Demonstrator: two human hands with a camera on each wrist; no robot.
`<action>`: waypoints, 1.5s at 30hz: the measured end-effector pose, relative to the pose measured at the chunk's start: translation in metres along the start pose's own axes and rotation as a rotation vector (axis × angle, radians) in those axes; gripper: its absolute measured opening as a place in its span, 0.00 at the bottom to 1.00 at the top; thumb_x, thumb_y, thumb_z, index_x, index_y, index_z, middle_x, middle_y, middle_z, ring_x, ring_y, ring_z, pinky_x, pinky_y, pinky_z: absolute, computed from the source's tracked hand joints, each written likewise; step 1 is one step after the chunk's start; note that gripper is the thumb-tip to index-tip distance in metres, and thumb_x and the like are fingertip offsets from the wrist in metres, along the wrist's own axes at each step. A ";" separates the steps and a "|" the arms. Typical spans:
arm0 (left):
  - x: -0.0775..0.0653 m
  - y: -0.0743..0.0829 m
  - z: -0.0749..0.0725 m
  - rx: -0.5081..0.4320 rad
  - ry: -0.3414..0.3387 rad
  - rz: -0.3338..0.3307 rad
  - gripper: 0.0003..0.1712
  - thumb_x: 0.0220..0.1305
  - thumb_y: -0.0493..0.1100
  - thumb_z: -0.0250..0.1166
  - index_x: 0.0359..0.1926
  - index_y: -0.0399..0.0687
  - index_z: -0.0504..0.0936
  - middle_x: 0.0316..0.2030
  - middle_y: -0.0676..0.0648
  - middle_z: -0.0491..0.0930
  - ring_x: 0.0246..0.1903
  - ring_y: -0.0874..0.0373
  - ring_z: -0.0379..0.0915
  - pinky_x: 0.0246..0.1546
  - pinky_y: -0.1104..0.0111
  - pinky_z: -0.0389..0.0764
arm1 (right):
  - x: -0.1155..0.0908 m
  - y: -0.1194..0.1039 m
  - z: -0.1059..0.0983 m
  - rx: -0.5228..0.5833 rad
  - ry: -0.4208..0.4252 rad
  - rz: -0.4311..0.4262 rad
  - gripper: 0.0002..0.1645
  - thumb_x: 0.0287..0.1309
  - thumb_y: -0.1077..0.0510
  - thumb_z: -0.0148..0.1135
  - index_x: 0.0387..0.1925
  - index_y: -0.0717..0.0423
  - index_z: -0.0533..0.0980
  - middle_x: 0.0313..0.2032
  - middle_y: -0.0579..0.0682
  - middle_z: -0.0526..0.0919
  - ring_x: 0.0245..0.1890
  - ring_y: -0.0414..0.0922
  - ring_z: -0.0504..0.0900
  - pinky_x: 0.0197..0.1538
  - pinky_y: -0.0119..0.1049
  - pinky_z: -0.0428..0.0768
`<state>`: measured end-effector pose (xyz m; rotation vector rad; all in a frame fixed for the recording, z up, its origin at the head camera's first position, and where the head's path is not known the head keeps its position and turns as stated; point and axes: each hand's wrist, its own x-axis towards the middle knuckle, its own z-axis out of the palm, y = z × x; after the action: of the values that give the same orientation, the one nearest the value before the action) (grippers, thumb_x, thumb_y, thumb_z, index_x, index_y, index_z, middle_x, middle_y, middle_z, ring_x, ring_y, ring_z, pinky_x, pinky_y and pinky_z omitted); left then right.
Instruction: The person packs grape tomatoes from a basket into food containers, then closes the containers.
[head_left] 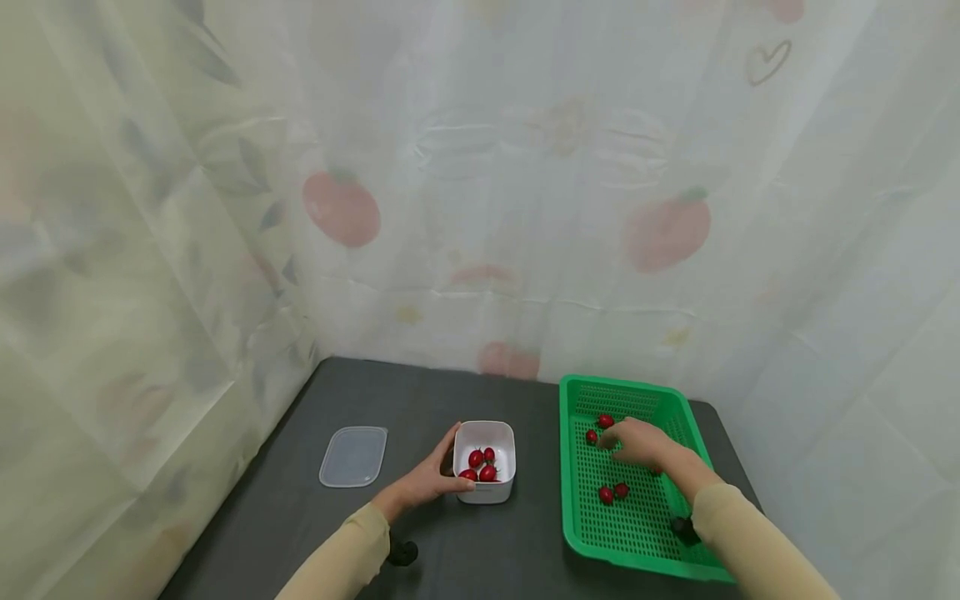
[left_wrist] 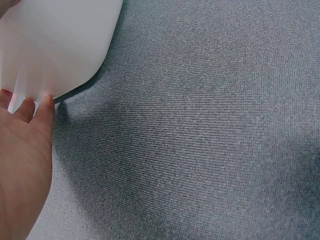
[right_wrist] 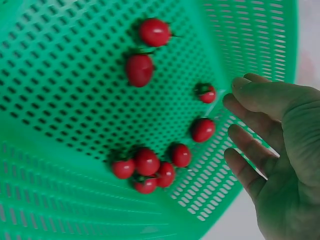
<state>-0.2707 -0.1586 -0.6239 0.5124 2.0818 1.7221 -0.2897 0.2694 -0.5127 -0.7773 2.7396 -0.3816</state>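
In the head view my left hand (head_left: 426, 482) grips a white square container (head_left: 486, 494), thumb at its near side and fingers along its left side. Several cherry tomatoes (head_left: 487, 473) lie inside it. The left wrist view shows fingertips (left_wrist: 46, 102) against the container's pale wall (left_wrist: 60, 45). My right hand (head_left: 639, 442) hovers over a green perforated basket (head_left: 568, 475), fingers loosely bent around nothing. In the right wrist view, that hand (right_wrist: 280, 135) is beside the basket's slotted wall, with a small tomato (right_wrist: 207, 94) close to its fingertips. Several more tomatoes (right_wrist: 146, 161) cluster in a corner.
A translucent square lid (head_left: 354, 457) lies on the dark grey table (head_left: 420, 392), left of the container. Patterned curtains (head_left: 480, 208) hang behind and along both sides. Dark wrist devices (head_left: 402, 553) sit under the forearms.
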 end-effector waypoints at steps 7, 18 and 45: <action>-0.001 0.002 0.000 -0.003 -0.006 0.011 0.65 0.64 0.42 0.74 0.82 0.51 0.32 0.80 0.38 0.41 0.75 0.36 0.47 0.69 0.45 0.61 | -0.010 0.006 0.014 0.022 -0.018 0.003 0.12 0.60 0.68 0.69 0.46 0.56 0.86 0.42 0.50 0.86 0.48 0.56 0.82 0.48 0.54 0.80; 0.001 -0.003 0.000 -0.004 -0.017 0.020 0.64 0.66 0.42 0.72 0.82 0.53 0.31 0.80 0.39 0.42 0.73 0.38 0.51 0.66 0.48 0.67 | -0.017 0.005 0.030 -0.017 -0.048 0.067 0.12 0.59 0.70 0.70 0.43 0.55 0.85 0.41 0.49 0.85 0.45 0.52 0.82 0.47 0.51 0.81; 0.003 -0.008 -0.001 -0.007 -0.019 0.032 0.65 0.64 0.43 0.74 0.82 0.51 0.31 0.79 0.39 0.43 0.72 0.37 0.53 0.65 0.47 0.69 | -0.015 0.004 0.044 -0.136 -0.055 0.058 0.15 0.55 0.70 0.73 0.30 0.44 0.82 0.29 0.40 0.81 0.31 0.39 0.77 0.37 0.42 0.79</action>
<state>-0.2743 -0.1596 -0.6316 0.5606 2.0650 1.7345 -0.2649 0.2734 -0.5523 -0.7276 2.7513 -0.1598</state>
